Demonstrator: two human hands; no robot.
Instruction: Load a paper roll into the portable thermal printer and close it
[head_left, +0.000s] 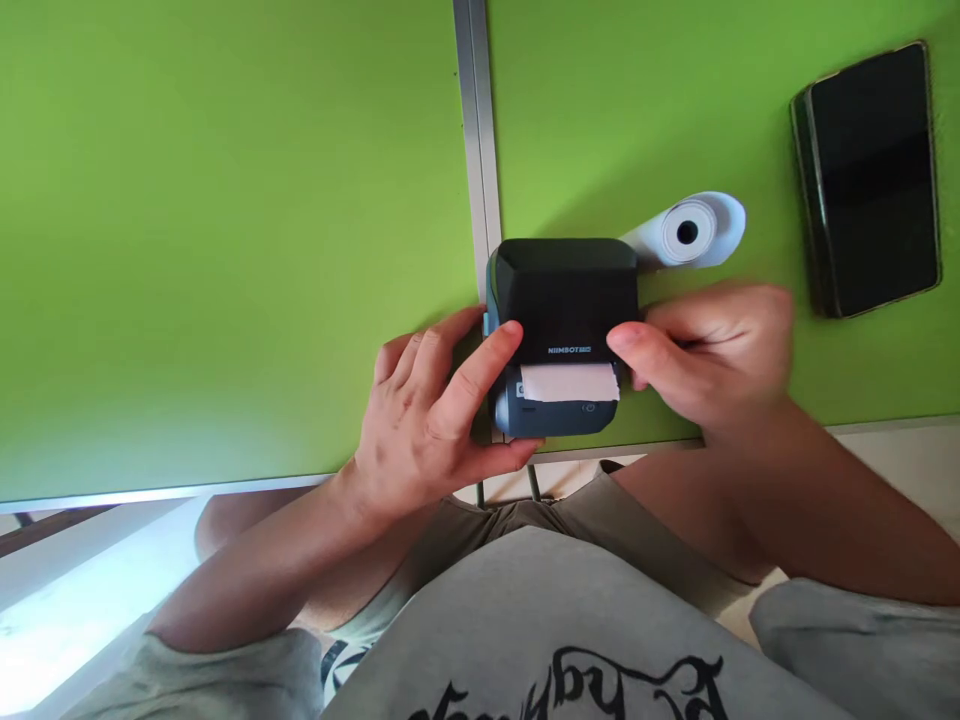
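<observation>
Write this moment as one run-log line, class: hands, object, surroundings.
left hand: grips label printer | right hand: on its side | paper strip: at slot | paper roll, phone: on green table

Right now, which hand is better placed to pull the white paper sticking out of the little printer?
Probably the right hand: its fingertips sit beside the paper strip, while the left hand grips the printer.

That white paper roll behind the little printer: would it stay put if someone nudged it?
Probably not. The paper roll lies on its side on the smooth green table, so a nudge would likely send it rolling. It has a hollow core and looks light. Its loose end might unwind. Neither hand touches it.
</observation>
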